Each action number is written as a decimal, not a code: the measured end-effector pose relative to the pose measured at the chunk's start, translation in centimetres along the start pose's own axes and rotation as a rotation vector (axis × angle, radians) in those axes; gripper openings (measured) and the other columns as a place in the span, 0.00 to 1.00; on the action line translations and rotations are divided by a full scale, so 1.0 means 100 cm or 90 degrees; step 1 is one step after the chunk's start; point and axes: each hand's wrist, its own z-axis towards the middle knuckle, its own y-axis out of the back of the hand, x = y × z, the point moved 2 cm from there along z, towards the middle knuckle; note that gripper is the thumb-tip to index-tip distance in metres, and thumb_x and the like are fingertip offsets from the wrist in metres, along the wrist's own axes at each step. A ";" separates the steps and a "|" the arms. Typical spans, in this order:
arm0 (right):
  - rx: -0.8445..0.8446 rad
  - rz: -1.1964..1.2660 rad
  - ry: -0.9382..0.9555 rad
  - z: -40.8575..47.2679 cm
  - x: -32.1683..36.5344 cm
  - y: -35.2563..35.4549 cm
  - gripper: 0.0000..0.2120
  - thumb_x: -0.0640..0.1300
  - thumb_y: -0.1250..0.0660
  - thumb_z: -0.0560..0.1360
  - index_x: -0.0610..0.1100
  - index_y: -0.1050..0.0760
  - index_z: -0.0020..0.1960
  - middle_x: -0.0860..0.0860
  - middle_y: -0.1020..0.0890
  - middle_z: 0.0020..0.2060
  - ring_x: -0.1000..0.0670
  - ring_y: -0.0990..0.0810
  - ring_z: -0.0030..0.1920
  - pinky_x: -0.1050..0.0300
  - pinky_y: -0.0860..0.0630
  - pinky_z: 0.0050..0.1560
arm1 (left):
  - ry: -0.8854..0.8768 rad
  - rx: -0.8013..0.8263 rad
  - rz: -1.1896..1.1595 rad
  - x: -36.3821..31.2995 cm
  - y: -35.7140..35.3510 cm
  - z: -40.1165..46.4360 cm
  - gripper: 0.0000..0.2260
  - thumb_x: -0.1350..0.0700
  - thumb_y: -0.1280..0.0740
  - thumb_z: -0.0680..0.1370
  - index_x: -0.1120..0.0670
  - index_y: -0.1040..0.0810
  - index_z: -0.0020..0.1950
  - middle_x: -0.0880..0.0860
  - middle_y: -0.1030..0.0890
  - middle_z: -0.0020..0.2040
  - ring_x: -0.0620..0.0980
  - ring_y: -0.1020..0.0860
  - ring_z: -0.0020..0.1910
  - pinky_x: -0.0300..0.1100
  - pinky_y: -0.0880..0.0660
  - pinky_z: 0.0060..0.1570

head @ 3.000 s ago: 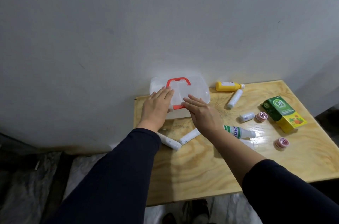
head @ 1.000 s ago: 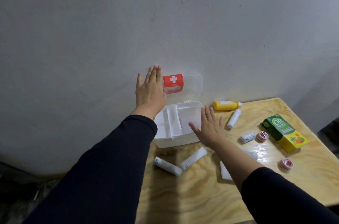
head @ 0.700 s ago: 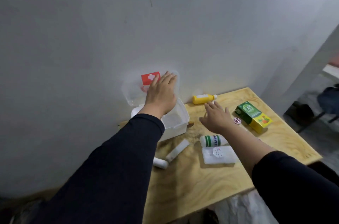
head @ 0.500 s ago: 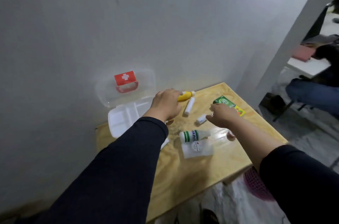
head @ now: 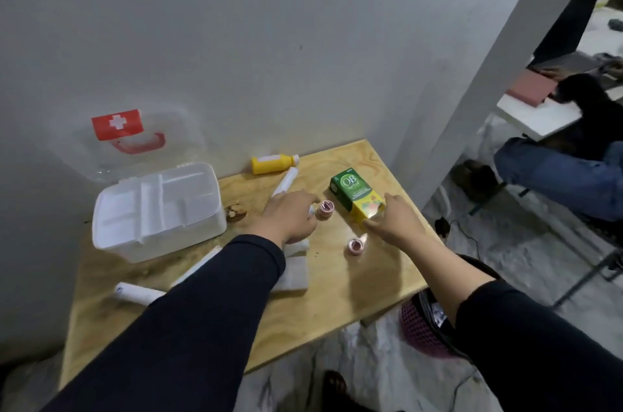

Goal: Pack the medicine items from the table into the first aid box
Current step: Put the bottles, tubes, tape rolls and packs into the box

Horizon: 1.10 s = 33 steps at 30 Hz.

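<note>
The white first aid box (head: pixel 101 226) stands open at the table's left, its clear lid with a red cross label (head: pixel 116 123) leaning on the wall. My left hand (head: pixel 290 216) curls over a small white bottle (head: pixel 312 210) beside a pink tape roll (head: pixel 326 208). My right hand (head: pixel 394 222) grips the near yellow end of the green and yellow box (head: pixel 350 190), which lies on the table. A yellow bottle (head: pixel 273 164) and a white tube (head: pixel 285 185) lie near the wall. A second tape roll (head: pixel 354 246) sits between my arms.
Two white rolls (head: pixel 135 292) and a flat white packet (head: pixel 295 273) lie near the wooden table's front, partly under my left sleeve. A pink basket (head: pixel 421 330) stands on the floor by the table's right edge. A seated person (head: pixel 556 175) is at far right.
The box lid was lifted open against the wall. Both hands left the box and moved right: the left onto the small white bottle, the right onto the green box.
</note>
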 end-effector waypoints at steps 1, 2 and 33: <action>-0.007 0.018 -0.001 0.005 -0.003 -0.003 0.38 0.55 0.28 0.69 0.39 0.39 0.71 0.42 0.30 0.67 0.41 0.30 0.66 0.48 0.28 0.62 | 0.004 0.004 0.003 -0.003 -0.003 0.003 0.20 0.54 0.41 0.79 0.47 0.31 0.71 0.48 0.27 0.69 0.54 0.30 0.69 0.49 0.32 0.63; -0.012 0.034 -0.002 0.010 -0.007 -0.006 0.38 0.55 0.28 0.69 0.39 0.38 0.71 0.43 0.30 0.66 0.41 0.30 0.66 0.48 0.28 0.61 | 0.011 0.007 0.005 -0.005 -0.007 0.006 0.20 0.54 0.41 0.78 0.47 0.31 0.71 0.48 0.27 0.68 0.54 0.30 0.69 0.49 0.33 0.64; -0.002 0.121 0.498 -0.023 0.211 0.002 0.34 0.47 0.28 0.69 0.41 0.36 0.71 0.43 0.26 0.61 0.44 0.27 0.62 0.53 0.30 0.61 | 0.368 -0.200 -0.073 0.178 0.028 -0.110 0.27 0.49 0.42 0.82 0.55 0.44 0.78 0.51 0.46 0.80 0.50 0.52 0.79 0.52 0.53 0.77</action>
